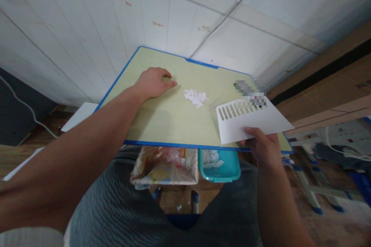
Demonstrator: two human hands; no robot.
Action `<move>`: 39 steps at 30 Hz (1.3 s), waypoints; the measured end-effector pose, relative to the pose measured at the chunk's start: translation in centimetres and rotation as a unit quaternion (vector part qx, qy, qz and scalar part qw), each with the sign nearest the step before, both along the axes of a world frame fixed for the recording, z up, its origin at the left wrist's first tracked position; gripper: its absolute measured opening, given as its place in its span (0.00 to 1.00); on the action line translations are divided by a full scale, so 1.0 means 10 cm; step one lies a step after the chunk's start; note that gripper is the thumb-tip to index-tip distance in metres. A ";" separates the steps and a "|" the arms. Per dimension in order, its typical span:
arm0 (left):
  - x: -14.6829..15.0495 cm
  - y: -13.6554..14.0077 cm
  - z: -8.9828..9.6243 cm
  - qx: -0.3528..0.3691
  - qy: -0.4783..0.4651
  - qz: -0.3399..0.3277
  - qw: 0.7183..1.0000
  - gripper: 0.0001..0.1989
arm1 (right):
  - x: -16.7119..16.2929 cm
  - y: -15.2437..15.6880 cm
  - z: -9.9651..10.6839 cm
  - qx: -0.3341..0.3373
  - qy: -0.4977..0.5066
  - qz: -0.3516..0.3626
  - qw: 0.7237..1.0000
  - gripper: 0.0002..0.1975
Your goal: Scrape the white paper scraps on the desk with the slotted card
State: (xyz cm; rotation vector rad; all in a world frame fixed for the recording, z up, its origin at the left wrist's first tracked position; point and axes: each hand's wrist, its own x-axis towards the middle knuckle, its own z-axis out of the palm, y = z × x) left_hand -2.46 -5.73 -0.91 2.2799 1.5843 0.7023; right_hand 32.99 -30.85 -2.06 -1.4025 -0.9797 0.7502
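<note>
My right hand (265,144) holds the slotted white card (255,121) by its near edge. The thumb lies on top, and the other fingers go below, where the card hides most of them, so I judge that they are clamped on it from both sides. To hold it at this edge seems sensible, because the row of slots on the far side stays free from my fingers. The card is over the right part of the counter (165,123), and one corner goes out past the counter's side edge. If it touches the surface below, I cannot tell.

My left hand (155,82) is over the left part of the counter, with the fingers curved and the thumb apart from the forefinger; I see nothing between them. It is near the small heap of white paper pieces (196,97), but does not touch it. The heap lies between my two hands, so I suppose it is easy to reach from both sides.

Below the near edge, side by side, are a patterned box (168,177) and a turquoise container (223,175), both with pale scraps inside. Being close to my lap, they probably ask for little stretching.
</note>
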 end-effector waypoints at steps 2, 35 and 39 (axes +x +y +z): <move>0.00 0.00 0.00 -0.001 -0.005 0.000 1.000 0.24 | 0.01 0.01 -0.01 0.007 0.001 -0.005 1.000 0.12; 0.03 0.16 -0.19 0.042 -0.059 0.023 0.997 0.14 | -0.72 0.01 0.07 0.018 -0.061 0.052 0.997 0.14; 0.01 0.18 -0.22 0.059 -0.084 0.023 0.994 0.12 | -0.77 -0.02 0.03 0.008 -0.079 0.085 0.993 0.18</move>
